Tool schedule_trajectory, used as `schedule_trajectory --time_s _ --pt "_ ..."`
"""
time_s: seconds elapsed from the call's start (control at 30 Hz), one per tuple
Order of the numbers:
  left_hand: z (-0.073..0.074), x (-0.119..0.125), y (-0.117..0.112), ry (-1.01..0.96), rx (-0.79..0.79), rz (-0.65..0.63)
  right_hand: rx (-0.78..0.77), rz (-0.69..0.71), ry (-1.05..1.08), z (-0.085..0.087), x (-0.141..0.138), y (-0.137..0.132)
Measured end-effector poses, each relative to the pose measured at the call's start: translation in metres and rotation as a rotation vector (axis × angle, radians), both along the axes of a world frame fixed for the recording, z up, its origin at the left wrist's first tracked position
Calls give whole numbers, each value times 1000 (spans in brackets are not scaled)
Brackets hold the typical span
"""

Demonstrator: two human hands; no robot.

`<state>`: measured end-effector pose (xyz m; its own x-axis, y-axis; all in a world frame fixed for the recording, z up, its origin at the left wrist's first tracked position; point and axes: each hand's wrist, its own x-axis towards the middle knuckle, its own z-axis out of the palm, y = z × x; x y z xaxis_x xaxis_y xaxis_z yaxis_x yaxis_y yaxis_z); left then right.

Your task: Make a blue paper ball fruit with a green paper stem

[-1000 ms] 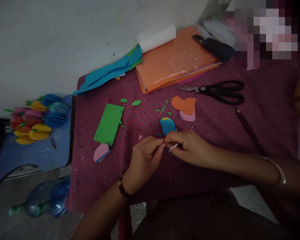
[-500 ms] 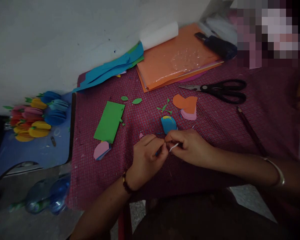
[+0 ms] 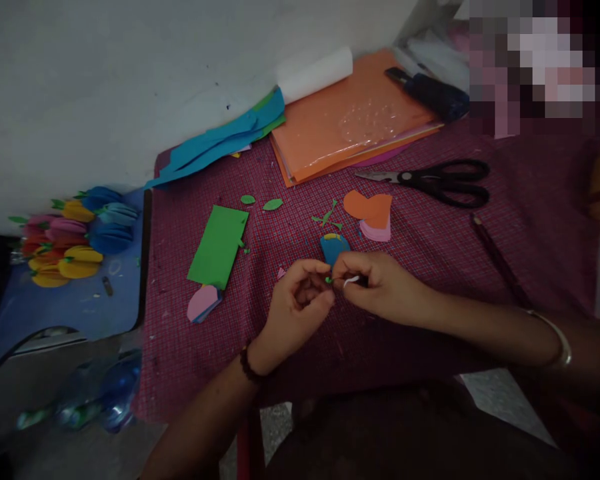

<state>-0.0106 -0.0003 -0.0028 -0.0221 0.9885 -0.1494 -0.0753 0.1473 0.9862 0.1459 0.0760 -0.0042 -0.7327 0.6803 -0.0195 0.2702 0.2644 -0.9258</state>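
Note:
My right hand is closed in a pinch. A thin white strip shows at its fingertips. A tiny green scrap sits between the two hands, seemingly at the end of a thin dark line from the right fingers. Around that scrap my left hand curves, thumb and forefinger apart. Just beyond the right fingers lies a blue paper cutout stack with a yellow edge. Orange heart-shaped paper overlaps pink cutouts. Thin green paper snippets lie close by.
Green paper, two leaf cutouts and a pink cutout stack lie left. Black-handled scissors and a pencil lie right. Behind are orange sheets and blue strips. Colourful paper ornaments rest on a blue surface.
My left thumb and forefinger have parted from their pinch. The green scrap now shows between the hands, and the white strip sits slightly higher. The view has shifted slightly.

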Motion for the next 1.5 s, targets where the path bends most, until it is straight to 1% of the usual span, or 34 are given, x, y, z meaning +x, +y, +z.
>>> schedule_trajectory --time_s 0.07,0.13,0.23,0.3,0.43,0.53,0.67,0.77,0.9,0.97,1.13,1.3,1.4,1.5 --pt "0 -1 2 -58 -24 2 43 56 -22 1 0 -2" --pt "-1 -2 3 -127 -55 -34 55 110 -21 2 0 -4" --pt "-4 -7 4 -249 -127 -108 -7 167 -14 4 0 -4" --pt "-5 -9 4 -309 -160 -134 -60 177 -10 5 1 -3" --pt "-6 -12 4 -359 -150 -149 -121 173 -16 6 1 -1" --pt "-6 -13 4 -314 -95 -147 -116 170 -12 6 2 0" --pt "-4 -12 4 -235 -74 -137 -28 146 -43 5 3 1" --pt "-1 -8 4 -151 -59 -112 33 158 -57 4 3 0" --pt "1 -8 5 -41 -8 -109 35 167 -56 3 3 -1" --pt "1 -11 6 -35 -12 -97 47 140 -67 3 4 -1" --pt "5 -12 5 -130 -70 -113 99 133 -70 3 6 0" --pt "9 -7 3 -85 -139 -103 140 134 -96 3 5 0" --pt "10 -10 4 -75 -168 -130 160 137 -94 1 5 2" --pt "9 -14 5 -59 -138 -192 141 138 -80 -1 6 4"
